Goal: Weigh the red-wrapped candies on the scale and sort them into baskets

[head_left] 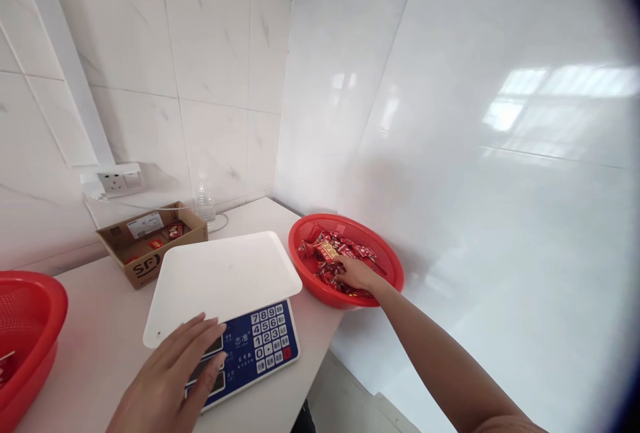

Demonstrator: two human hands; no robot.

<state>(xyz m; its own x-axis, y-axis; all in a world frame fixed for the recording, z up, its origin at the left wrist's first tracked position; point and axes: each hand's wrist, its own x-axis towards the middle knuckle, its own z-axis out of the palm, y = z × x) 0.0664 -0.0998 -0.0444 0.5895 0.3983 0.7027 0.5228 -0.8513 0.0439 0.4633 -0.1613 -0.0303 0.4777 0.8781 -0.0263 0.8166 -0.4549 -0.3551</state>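
My left hand [173, 376] rests over the left part of a blue electronic scale [240, 353], fingers stretched out and thumb apart, covering part of its displays. A white weighing tray [225, 276] tops the scale and is bare. To the right, my right hand [356, 273] reaches into a red plastic basket [395, 266]. Its fingers are curled at the edge of a red and gold wrapped packet [327, 251]; the fingertips are partly hidden among the wrappers. Several other red wrapped packets [363, 251] lie around that hand in the basket.
A cardboard box [145, 266] with a few red packets stands behind the tray, beside a clear plastic bottle [204, 203]. Another red basket [37, 326] is at the left edge. Walls enclose the white table [100, 319] at the back and right. A wall socket [117, 181] has a cable.
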